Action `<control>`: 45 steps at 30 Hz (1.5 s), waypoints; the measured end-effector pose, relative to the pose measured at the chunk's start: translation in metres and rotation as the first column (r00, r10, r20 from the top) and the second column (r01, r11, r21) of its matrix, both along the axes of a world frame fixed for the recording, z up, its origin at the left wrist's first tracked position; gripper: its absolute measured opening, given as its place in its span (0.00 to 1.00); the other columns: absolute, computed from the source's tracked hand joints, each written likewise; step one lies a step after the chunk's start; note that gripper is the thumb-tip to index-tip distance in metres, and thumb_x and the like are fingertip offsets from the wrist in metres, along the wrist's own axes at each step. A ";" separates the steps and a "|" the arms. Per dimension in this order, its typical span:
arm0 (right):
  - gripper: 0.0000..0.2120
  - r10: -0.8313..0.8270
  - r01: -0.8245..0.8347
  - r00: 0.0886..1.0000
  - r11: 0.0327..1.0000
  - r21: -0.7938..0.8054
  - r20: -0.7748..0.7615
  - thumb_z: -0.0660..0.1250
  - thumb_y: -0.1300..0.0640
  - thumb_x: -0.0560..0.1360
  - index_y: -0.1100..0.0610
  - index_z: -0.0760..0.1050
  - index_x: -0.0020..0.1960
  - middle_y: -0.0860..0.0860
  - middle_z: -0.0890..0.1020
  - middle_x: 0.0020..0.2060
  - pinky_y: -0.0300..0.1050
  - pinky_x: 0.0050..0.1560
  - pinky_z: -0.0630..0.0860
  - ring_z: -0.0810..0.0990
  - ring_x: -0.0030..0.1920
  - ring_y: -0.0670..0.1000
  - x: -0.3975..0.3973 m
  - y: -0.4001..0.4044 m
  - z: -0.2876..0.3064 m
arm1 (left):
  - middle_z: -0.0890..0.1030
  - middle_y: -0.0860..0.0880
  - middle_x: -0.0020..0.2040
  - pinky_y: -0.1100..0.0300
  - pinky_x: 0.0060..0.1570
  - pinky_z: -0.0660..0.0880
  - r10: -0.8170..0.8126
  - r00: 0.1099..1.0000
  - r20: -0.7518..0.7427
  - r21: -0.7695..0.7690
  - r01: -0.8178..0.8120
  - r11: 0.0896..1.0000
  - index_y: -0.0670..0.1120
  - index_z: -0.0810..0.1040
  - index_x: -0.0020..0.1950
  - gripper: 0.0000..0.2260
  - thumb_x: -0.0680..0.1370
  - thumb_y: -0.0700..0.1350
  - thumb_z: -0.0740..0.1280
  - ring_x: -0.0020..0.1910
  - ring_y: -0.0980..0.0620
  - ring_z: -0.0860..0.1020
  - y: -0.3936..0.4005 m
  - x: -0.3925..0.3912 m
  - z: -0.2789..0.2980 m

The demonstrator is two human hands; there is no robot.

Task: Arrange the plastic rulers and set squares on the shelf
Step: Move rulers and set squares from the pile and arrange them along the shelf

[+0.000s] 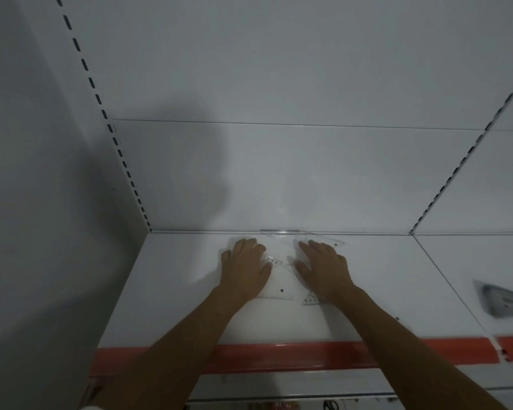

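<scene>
Both our palms flat, fingers straight: left hand (245, 269) pins one clear plastic set square (274, 287), right hand (323, 269) another clear triangle (311, 298), likely sliding them square toward the back of the white metal shelf (166, 291); grey stack (498, 300) waits well right.

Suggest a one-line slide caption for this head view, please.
Both hands, left and right, press flat on clear set squares lying on the white shelf.

White shelf (166, 306) bears clear set squares (280, 287) and a ruler (282, 232).
</scene>
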State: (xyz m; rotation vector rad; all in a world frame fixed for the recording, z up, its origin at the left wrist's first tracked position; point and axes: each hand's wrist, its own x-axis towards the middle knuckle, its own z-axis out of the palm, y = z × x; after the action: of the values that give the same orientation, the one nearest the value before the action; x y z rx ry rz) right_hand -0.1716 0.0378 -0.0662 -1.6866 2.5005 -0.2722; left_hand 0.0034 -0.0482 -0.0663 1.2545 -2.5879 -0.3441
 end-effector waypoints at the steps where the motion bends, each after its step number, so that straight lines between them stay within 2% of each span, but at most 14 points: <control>1: 0.26 0.008 -0.008 1.000 1.000 0.019 0.011 0.52 0.39 0.79 0.47 0.59 0.75 0.48 0.61 0.75 0.52 0.71 0.57 0.58 0.74 0.52 0.002 0.000 -0.003 | 0.63 0.52 0.73 0.48 0.69 0.56 0.006 0.999 0.040 -0.003 -0.006 1.000 0.51 0.68 0.70 0.19 0.80 0.55 0.57 0.74 0.50 0.57 0.000 0.000 -0.002; 4: 0.22 0.010 -0.009 1.000 0.997 -0.070 0.009 0.55 0.42 0.79 0.48 0.66 0.70 0.49 0.68 0.70 0.50 0.67 0.62 0.65 0.70 0.52 0.006 0.003 -0.011 | 0.64 0.52 0.73 0.49 0.69 0.55 -0.002 0.996 0.084 -0.016 0.003 1.000 0.51 0.67 0.71 0.20 0.81 0.55 0.56 0.73 0.51 0.58 -0.001 0.002 -0.004; 7: 0.14 -0.026 0.027 1.000 0.984 -0.174 0.008 0.59 0.49 0.78 0.53 0.73 0.60 0.49 0.76 0.58 0.46 0.57 0.67 0.72 0.59 0.51 0.006 0.005 -0.007 | 0.69 0.54 0.69 0.51 0.66 0.60 -0.020 0.998 0.053 0.030 0.018 0.999 0.52 0.70 0.68 0.20 0.78 0.59 0.60 0.69 0.52 0.64 -0.009 0.009 0.000; 12: 0.09 -0.036 0.023 0.996 0.988 -0.151 -0.081 0.59 0.52 0.77 0.54 0.76 0.49 0.49 0.77 0.48 0.44 0.48 0.67 0.72 0.48 0.50 0.003 0.008 -0.002 | 0.71 0.53 0.67 0.51 0.65 0.62 -0.061 0.995 0.082 0.089 0.053 0.995 0.52 0.72 0.68 0.25 0.75 0.63 0.65 0.67 0.52 0.66 -0.017 0.018 0.010; 15: 0.09 -0.061 0.046 0.992 0.990 -0.133 -0.107 0.62 0.49 0.77 0.54 0.76 0.45 0.49 0.76 0.46 0.44 0.48 0.69 0.73 0.48 0.50 0.000 0.011 0.001 | 0.70 0.53 0.66 0.51 0.65 0.64 -0.100 0.990 0.097 0.130 0.087 0.988 0.53 0.71 0.68 0.28 0.72 0.64 0.68 0.67 0.52 0.65 -0.020 0.023 0.012; 18: 0.09 -0.076 0.075 0.997 0.985 -0.156 -0.001 0.65 0.48 0.75 0.53 0.76 0.48 0.49 0.75 0.48 0.45 0.51 0.68 0.73 0.52 0.51 0.001 0.010 0.004 | 0.71 0.53 0.64 0.51 0.63 0.64 -0.106 0.989 0.102 0.133 0.092 0.987 0.52 0.72 0.66 0.27 0.71 0.63 0.69 0.65 0.52 0.66 -0.021 0.023 0.015; 22: 0.23 -0.019 0.031 0.994 0.993 -0.115 0.104 0.65 0.47 0.76 0.52 0.69 0.68 0.48 0.72 0.65 0.47 0.63 0.64 0.67 0.66 0.52 0.005 0.004 0.008 | 0.71 0.55 0.61 0.50 0.61 0.59 -0.119 0.983 0.141 0.126 0.102 0.987 0.53 0.72 0.62 0.25 0.70 0.64 0.69 0.63 0.52 0.66 -0.021 0.021 0.017; 25: 0.25 -0.046 0.048 0.992 0.999 -0.022 0.115 0.62 0.47 0.77 0.51 0.64 0.72 0.48 0.69 0.70 0.48 0.65 0.62 0.64 0.69 0.53 0.005 -0.002 0.010 | 0.70 0.54 0.60 0.49 0.60 0.59 -0.135 0.978 0.158 0.150 0.111 0.982 0.53 0.71 0.59 0.25 0.70 0.65 0.69 0.63 0.52 0.65 -0.024 0.022 0.017; 33: 0.27 -0.082 0.072 0.992 0.992 0.102 0.100 0.65 0.42 0.74 0.50 0.66 0.69 0.54 0.68 0.65 0.49 0.64 0.62 0.63 0.67 0.56 -0.002 -0.011 0.012 | 0.70 0.50 0.59 0.46 0.62 0.61 -0.107 0.969 0.223 0.183 0.066 0.981 0.50 0.69 0.58 0.30 0.68 0.69 0.68 0.61 0.48 0.65 -0.026 0.027 0.013; 37: 0.24 -0.096 0.091 0.986 0.995 0.047 0.133 0.67 0.40 0.72 0.51 0.69 0.63 0.53 0.70 0.61 0.48 0.60 0.64 0.66 0.63 0.55 -0.002 -0.009 0.009 | 0.70 0.49 0.60 0.46 0.64 0.60 -0.088 0.968 0.233 0.195 0.042 0.980 0.48 0.69 0.60 0.32 0.68 0.70 0.67 0.62 0.47 0.65 -0.025 0.027 0.014; 40: 0.21 -0.071 0.083 0.975 0.995 -0.049 0.210 0.70 0.45 0.72 0.52 0.69 0.60 0.52 0.70 0.56 0.47 0.57 0.66 0.68 0.60 0.54 0.000 -0.006 0.008 | 0.70 0.48 0.61 0.45 0.65 0.59 -0.078 0.967 0.241 0.198 0.030 0.980 0.47 0.69 0.61 0.34 0.67 0.70 0.67 0.64 0.47 0.65 -0.024 0.026 0.015; 43: 0.15 -0.010 0.036 0.958 0.995 -0.089 0.286 0.68 0.51 0.73 0.51 0.68 0.57 0.49 0.70 0.50 0.47 0.52 0.72 0.72 0.53 0.51 0.005 -0.003 0.010 | 0.70 0.48 0.62 0.44 0.66 0.59 -0.076 0.966 0.247 0.211 0.023 0.977 0.47 0.69 0.61 0.34 0.67 0.70 0.67 0.64 0.47 0.65 -0.025 0.026 0.016; 45: 0.13 -0.015 0.032 0.963 0.998 -0.061 0.268 0.65 0.50 0.74 0.49 0.68 0.57 0.47 0.71 0.47 0.48 0.51 0.74 0.73 0.49 0.49 0.007 -0.001 0.010 | 0.70 0.48 0.61 0.43 0.67 0.58 -0.075 0.967 0.242 0.217 0.022 0.976 0.47 0.69 0.61 0.33 0.68 0.70 0.67 0.64 0.47 0.65 -0.025 0.025 0.016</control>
State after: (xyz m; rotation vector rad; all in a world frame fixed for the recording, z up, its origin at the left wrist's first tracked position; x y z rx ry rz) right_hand -0.1644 0.0369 -0.0565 -1.5258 2.3362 -0.5507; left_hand 0.0288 -0.0731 -0.0502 1.3855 -2.8611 -0.5169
